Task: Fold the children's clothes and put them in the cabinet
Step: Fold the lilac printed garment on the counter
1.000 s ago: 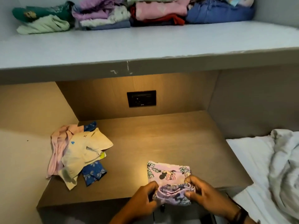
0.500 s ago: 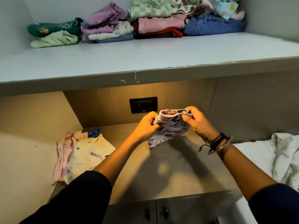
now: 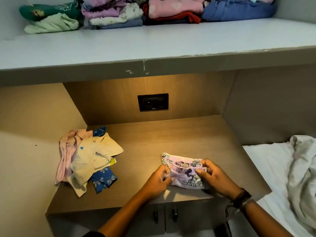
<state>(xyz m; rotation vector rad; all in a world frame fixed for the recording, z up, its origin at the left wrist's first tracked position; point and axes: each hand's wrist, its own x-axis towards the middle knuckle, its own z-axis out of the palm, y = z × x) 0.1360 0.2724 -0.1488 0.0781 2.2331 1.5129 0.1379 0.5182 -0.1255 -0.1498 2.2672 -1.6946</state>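
A lilac printed garment (image 3: 185, 173) is pinched by the left hand (image 3: 158, 181) and right hand (image 3: 213, 177) mid-fold on the counter (image 3: 171, 139); flattening and another fold seem needed next.

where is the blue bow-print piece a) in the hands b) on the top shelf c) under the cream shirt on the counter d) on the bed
c: the blue bow-print piece pokes out from under the cream shirt in the loose pile on the wooden counter.
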